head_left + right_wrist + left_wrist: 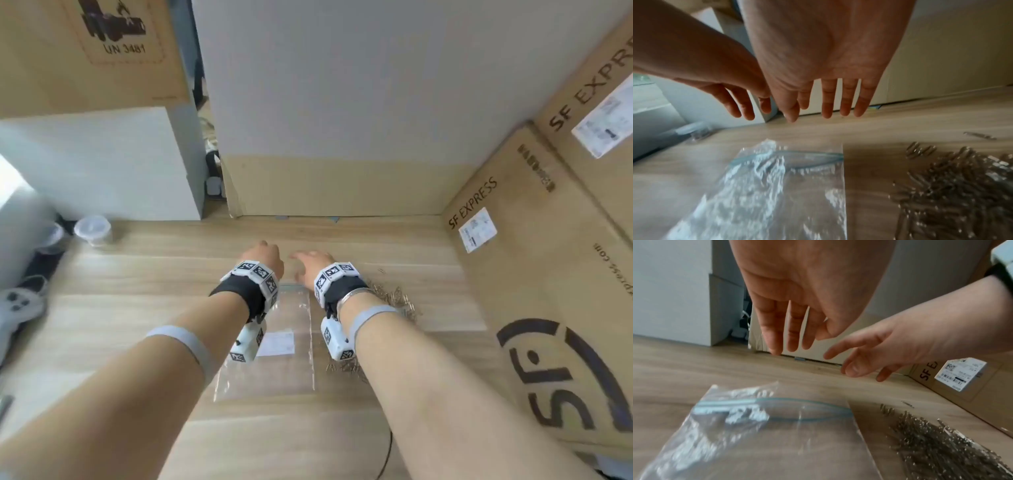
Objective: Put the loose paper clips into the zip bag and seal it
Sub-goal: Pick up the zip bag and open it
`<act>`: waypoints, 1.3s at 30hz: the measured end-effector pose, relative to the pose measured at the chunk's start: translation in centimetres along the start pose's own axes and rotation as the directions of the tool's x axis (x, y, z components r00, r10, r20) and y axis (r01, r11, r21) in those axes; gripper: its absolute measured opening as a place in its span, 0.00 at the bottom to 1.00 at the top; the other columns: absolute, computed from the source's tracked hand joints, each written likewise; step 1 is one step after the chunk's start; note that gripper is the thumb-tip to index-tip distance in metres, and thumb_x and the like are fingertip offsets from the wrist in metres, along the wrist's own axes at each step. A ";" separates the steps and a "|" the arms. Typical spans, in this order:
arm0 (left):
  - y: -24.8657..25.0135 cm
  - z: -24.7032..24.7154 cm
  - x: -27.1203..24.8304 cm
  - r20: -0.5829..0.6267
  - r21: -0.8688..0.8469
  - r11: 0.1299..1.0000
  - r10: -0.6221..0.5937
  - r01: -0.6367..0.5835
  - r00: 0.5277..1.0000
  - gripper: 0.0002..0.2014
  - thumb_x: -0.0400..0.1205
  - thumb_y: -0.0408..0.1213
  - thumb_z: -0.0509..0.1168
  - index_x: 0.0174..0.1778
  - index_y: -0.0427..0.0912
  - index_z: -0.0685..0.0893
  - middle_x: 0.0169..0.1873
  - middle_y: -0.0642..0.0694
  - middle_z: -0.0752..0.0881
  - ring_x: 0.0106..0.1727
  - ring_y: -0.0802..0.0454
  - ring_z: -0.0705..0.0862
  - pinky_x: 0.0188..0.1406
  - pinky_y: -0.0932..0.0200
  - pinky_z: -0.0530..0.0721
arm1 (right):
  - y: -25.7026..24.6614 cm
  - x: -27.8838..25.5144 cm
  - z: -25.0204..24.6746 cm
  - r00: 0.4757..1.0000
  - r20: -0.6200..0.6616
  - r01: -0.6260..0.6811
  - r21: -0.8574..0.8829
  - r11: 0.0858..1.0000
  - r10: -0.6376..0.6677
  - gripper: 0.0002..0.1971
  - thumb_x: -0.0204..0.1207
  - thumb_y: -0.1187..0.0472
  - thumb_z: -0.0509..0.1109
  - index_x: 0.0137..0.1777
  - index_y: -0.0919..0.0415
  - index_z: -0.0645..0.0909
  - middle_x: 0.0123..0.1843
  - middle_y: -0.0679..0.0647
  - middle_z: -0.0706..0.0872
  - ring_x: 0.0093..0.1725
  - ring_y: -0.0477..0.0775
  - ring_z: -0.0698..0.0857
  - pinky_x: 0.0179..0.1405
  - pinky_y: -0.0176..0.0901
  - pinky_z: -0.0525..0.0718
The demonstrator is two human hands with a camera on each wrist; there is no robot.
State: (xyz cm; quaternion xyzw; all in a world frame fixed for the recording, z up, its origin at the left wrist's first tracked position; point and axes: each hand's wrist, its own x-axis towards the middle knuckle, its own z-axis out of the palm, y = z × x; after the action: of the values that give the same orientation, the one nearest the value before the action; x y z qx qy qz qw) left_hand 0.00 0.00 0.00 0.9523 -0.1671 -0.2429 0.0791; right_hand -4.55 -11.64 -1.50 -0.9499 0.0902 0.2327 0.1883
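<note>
A clear zip bag [274, 349] [766, 434] [777, 186] lies flat on the wooden table [137, 308], its blue-green zip strip [797, 404] parted at the far end. A heap of metal paper clips [397, 301] [941, 447] [962, 186] lies just right of the bag. My left hand [265, 258] [789, 324] hovers above the bag's mouth, fingers straight and relaxed, holding nothing. My right hand [308, 265] [830, 97] hovers beside it, fingers straight, empty. Neither hand touches the bag.
Cardboard boxes [548, 257] wall the table on the right, and a white-and-brown box [342, 137] stands behind. A small clear lidded jar [93, 230] sits at the left rear. A game controller [20, 305] lies at the left edge.
</note>
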 end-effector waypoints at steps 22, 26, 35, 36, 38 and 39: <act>1.6 5.6 4.3 0.162 -0.075 0.984 0.171 -0.161 0.972 0.32 0.72 0.33 0.69 0.70 0.56 0.66 0.61 0.40 0.69 0.54 0.42 0.78 0.51 0.54 0.81 | 7.8 1.9 2.6 0.995 -0.046 0.098 0.176 0.979 -0.091 0.05 0.71 0.60 0.68 0.36 0.56 0.76 0.50 0.48 0.74 0.43 0.53 0.77 0.41 0.40 0.72; 1.6 6.7 3.8 0.175 -0.126 0.973 0.211 -0.191 0.962 0.28 0.72 0.33 0.71 0.66 0.50 0.70 0.61 0.40 0.70 0.54 0.43 0.78 0.52 0.55 0.80 | 8.6 0.8 3.7 0.998 -0.033 0.064 0.254 0.965 -0.057 0.06 0.72 0.57 0.69 0.36 0.55 0.76 0.56 0.51 0.79 0.51 0.55 0.80 0.48 0.41 0.75; 0.6 7.5 2.2 -0.019 -0.266 0.881 0.400 -0.390 0.916 0.12 0.74 0.31 0.68 0.54 0.40 0.81 0.63 0.37 0.71 0.60 0.39 0.76 0.62 0.47 0.77 | 8.4 0.1 5.0 0.978 -0.005 -0.169 0.559 0.812 0.207 0.18 0.72 0.59 0.72 0.54 0.55 0.65 0.43 0.53 0.80 0.24 0.51 0.82 0.22 0.37 0.77; 0.3 7.3 2.1 -0.014 -0.261 0.878 0.412 -0.401 0.911 0.13 0.72 0.32 0.70 0.53 0.41 0.82 0.66 0.36 0.69 0.63 0.38 0.74 0.64 0.45 0.76 | 8.3 0.2 5.0 0.975 -0.004 -0.176 0.591 0.787 0.221 0.20 0.71 0.61 0.73 0.56 0.53 0.65 0.45 0.54 0.82 0.26 0.52 0.84 0.23 0.38 0.79; -0.2 7.3 1.9 0.004 -0.219 0.898 0.393 -0.383 0.919 0.15 0.69 0.37 0.74 0.49 0.42 0.82 0.73 0.37 0.63 0.69 0.35 0.69 0.66 0.41 0.74 | 8.0 0.1 5.0 0.975 0.008 -0.179 0.616 0.767 0.221 0.22 0.70 0.63 0.73 0.59 0.52 0.66 0.45 0.57 0.85 0.31 0.54 0.87 0.27 0.40 0.83; -0.5 7.3 1.8 0.015 -0.177 0.914 0.374 -0.365 0.927 0.15 0.68 0.39 0.74 0.48 0.43 0.81 0.76 0.39 0.59 0.72 0.35 0.66 0.66 0.40 0.74 | 7.7 0.0 4.9 0.978 0.021 -0.177 0.621 0.764 0.209 0.21 0.70 0.65 0.72 0.59 0.53 0.67 0.46 0.58 0.86 0.33 0.55 0.87 0.29 0.41 0.84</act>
State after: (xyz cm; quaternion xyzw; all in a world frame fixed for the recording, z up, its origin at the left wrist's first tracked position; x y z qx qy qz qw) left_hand -1.94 -0.72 -7.30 0.8870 -0.3245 -0.2601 0.2009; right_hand -8.52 -16.72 -8.01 -0.8263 0.2633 0.1847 0.4623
